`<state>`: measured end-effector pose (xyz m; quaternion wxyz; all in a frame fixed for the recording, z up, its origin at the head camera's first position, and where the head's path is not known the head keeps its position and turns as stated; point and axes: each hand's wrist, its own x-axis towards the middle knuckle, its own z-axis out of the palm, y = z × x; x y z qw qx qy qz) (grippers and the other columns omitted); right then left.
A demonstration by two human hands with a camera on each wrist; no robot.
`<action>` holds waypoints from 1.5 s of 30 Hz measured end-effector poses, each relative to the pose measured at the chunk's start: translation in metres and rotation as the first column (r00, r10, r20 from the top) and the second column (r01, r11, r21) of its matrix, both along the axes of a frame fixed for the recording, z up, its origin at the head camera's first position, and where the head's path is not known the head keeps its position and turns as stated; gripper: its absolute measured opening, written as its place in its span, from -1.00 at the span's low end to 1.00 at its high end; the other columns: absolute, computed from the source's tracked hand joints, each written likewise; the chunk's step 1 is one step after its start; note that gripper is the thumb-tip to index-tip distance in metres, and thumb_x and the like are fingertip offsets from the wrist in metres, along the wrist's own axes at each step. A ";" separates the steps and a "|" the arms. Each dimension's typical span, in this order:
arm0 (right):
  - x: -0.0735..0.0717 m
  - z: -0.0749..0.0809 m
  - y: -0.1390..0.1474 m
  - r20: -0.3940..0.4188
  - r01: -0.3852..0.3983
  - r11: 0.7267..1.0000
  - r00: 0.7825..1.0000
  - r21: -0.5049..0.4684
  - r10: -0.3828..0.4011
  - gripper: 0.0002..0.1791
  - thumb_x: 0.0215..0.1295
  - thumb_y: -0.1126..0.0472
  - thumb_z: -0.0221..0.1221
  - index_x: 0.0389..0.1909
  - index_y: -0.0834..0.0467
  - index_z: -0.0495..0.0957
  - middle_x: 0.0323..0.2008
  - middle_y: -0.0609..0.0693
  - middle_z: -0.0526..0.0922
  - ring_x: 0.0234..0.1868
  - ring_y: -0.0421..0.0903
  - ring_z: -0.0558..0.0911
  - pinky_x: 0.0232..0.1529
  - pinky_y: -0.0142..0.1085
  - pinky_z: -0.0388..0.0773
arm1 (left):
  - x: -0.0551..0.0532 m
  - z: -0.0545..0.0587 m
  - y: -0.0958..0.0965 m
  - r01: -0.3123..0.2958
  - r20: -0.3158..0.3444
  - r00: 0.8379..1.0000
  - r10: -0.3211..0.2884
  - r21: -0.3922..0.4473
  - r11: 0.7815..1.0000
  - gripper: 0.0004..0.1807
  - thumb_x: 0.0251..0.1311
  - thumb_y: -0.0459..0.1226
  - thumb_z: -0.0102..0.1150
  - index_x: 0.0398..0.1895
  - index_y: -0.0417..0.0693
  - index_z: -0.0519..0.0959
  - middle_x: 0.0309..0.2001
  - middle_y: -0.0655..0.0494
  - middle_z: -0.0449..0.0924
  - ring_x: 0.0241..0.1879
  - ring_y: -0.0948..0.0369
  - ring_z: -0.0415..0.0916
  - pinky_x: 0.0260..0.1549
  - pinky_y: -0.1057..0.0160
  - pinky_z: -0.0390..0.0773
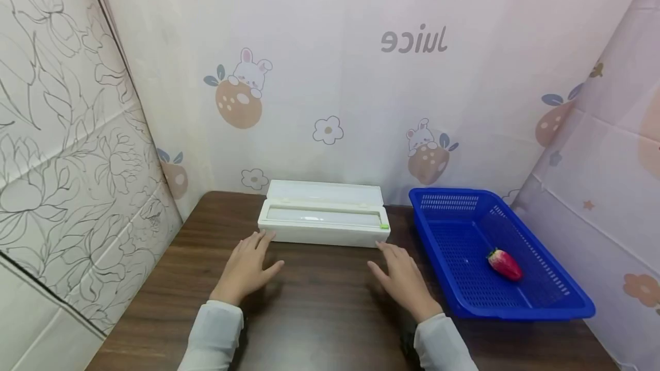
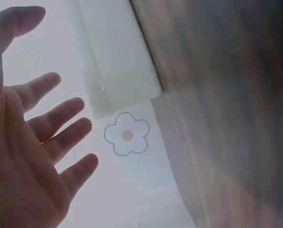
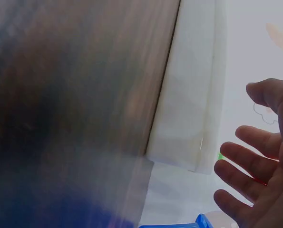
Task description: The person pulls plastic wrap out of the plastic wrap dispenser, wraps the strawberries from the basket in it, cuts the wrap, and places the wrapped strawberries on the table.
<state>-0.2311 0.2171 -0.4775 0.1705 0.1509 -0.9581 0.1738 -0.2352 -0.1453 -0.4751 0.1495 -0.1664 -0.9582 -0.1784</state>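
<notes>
A long white plastic-wrap dispenser (image 1: 319, 233) stands at the back of the wooden table, its lid (image 1: 325, 192) raised. A roll (image 1: 319, 216) shows inside, and a small green slider (image 1: 384, 226) sits at the right end of its front edge. My left hand (image 1: 246, 265) is near the dispenser's left front corner, fingers spread and holding nothing. Close to the right front corner is my right hand (image 1: 404, 279), also with extended fingers and nothing held. Both wrist views show bare palms beside the dispenser (image 2: 120, 52); whether the fingertips touch it I cannot tell.
To the right stands a blue plastic basket (image 1: 438, 271) with perforated sides, holding a red strawberry (image 1: 505, 264) with a pale end. Behind the dark wooden table (image 1: 319, 314) hangs a printed curtain (image 1: 330, 73); patterned walls flank the left and right.
</notes>
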 end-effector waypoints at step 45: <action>-0.091 0.035 0.005 0.135 -0.221 0.961 0.970 0.165 0.200 -0.47 0.23 0.15 0.06 0.23 0.22 0.36 0.20 0.20 0.44 0.19 0.13 0.36 0.14 0.15 0.37 | -0.105 0.047 -0.011 0.237 0.214 0.960 -0.182 -0.267 0.934 -0.51 0.14 -0.21 0.04 0.17 -0.14 0.44 0.17 -0.05 0.46 0.08 0.04 0.41 0.10 0.01 0.45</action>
